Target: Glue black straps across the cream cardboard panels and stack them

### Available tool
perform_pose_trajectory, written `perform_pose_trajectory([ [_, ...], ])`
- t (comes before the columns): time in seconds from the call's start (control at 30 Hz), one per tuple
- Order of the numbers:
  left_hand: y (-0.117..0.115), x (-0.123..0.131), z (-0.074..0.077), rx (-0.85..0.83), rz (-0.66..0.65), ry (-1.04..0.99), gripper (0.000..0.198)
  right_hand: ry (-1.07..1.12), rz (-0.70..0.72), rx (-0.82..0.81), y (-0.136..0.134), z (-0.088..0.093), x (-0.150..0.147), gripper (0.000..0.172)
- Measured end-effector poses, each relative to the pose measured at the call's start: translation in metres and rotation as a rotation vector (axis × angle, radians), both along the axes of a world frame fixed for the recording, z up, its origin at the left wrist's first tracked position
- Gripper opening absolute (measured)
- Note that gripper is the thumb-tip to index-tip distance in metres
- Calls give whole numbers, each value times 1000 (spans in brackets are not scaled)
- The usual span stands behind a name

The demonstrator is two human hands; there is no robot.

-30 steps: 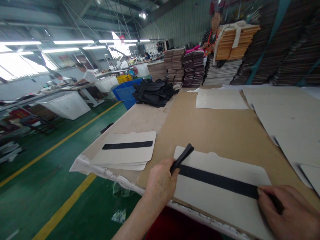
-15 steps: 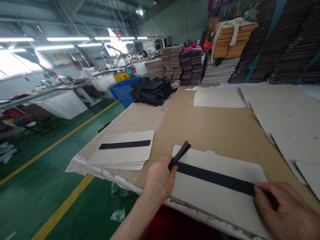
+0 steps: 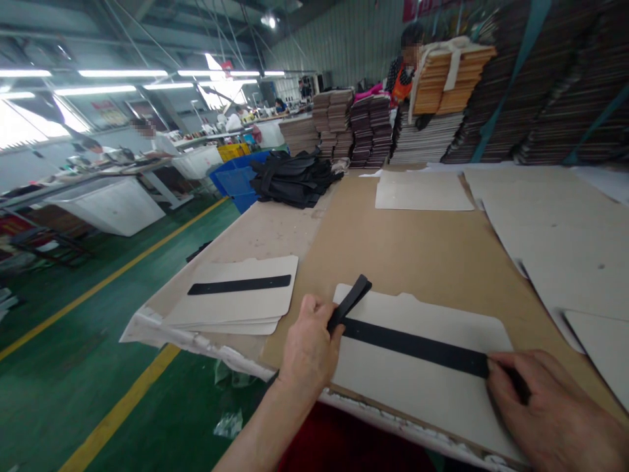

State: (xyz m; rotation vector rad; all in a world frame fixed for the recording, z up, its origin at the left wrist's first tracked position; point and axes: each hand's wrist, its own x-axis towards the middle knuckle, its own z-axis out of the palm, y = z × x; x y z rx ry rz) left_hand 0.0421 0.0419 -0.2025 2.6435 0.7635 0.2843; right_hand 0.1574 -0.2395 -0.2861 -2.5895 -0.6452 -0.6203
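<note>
A long black strip (image 3: pixel 413 345) lies across a pale, round-cornered board (image 3: pixel 393 393) in front of me. At the strip's left end my left hand (image 3: pixel 312 337) is closed, with a folded black strip (image 3: pixel 351 303) sticking up from its fingers. Whether the folded piece and the flat strip are joined is hidden by the fingers. My right hand (image 3: pixel 545 400) pinches the flat strip's right end at the board's right side. To the left, a small stack of similar boards (image 3: pixel 236 308) has a black strip (image 3: pixel 240 284) lying across the top one.
A heap of black strips (image 3: pixel 295 178) lies at the table's far left corner, beside a blue bin (image 3: pixel 236 180). More pale boards (image 3: pixel 555 223) cover the table's right side. Tall bundled stacks (image 3: pixel 371 128) stand behind. A co-worker (image 3: pixel 403 72) is at the back, near an orange stack (image 3: pixel 449 78).
The whole view has shifted slightly, so things appear a little further left. Both hands keep the same hold on the strips, and the board lies as before.
</note>
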Motion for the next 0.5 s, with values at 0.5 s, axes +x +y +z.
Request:
perform_pose_trajectory([
  [0.5, -23, -8, 8, 410, -476, 446, 66, -230, 154, -682, 3, 36, -27, 73],
])
